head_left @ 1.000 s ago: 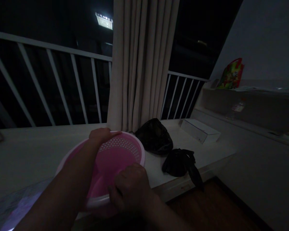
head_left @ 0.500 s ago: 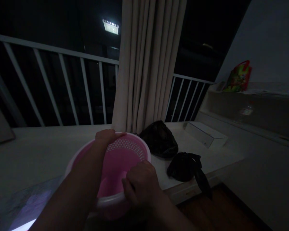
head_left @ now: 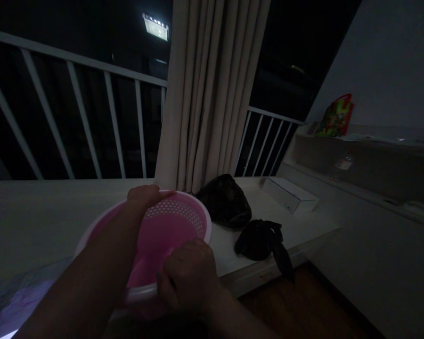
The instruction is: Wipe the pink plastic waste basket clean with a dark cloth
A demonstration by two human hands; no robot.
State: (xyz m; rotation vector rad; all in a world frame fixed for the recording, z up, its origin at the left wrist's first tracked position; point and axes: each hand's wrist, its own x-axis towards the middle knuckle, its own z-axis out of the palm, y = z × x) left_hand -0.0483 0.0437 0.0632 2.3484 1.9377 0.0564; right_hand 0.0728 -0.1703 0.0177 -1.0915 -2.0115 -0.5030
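Observation:
A pink basket point(head_left: 155, 235) with a pale rim and a band of holes stands tilted near the white ledge. My left hand point(head_left: 144, 194) grips its far rim, the forearm crossing over the opening. At the near right rim, my right hand point(head_left: 189, 273) is closed around the edge, its knuckles up. Nothing can be made out inside the basket. Just right of it lie a large black plastic bag point(head_left: 228, 202) and a smaller tied black bag point(head_left: 256, 240), whose end hangs over the ledge's front edge.
The white ledge point(head_left: 289, 235) runs below a beige curtain point(head_left: 212, 94) and white railings. Farther right are a white box point(head_left: 289, 194), a shelf with a red-green bag point(head_left: 335, 117) and a bottle point(head_left: 344, 163). A purplish item point(head_left: 24, 299) lies at lower left.
The view has turned slightly, so the basket, both hands and the bags appear further left. My hands keep their hold on the rim.

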